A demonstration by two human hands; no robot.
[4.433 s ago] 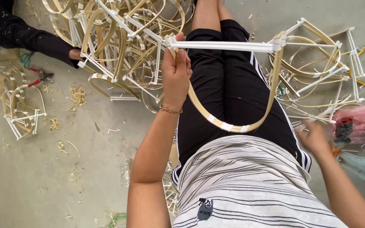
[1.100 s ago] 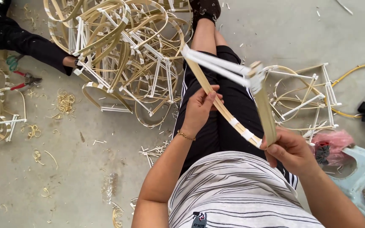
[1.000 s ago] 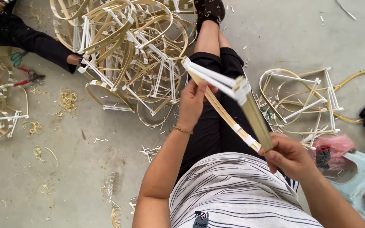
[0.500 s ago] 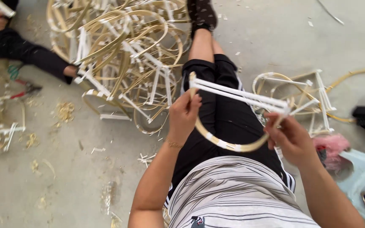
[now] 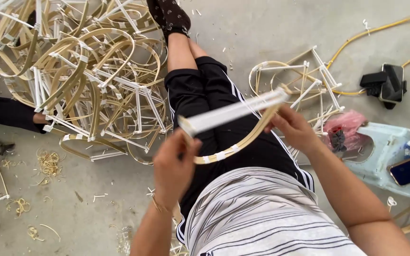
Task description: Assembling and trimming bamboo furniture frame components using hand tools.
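Holding a bow-shaped bamboo frame above the lap, both hands grip its ends. The left hand closes around the near left end, and the right hand pinches the far right end. The frame's white straight bar slants from near left up to far right, its curved bamboo strip sagging toward the body.

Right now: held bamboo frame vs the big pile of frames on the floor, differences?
The held bamboo frame is a single piece, gripped at its ends by the left hand and right hand; the pile of frames is many pieces, tangled together. The held frame is lifted over the lap; the pile rests on the concrete floor. Both share curved tan strips joined to straight white bars.
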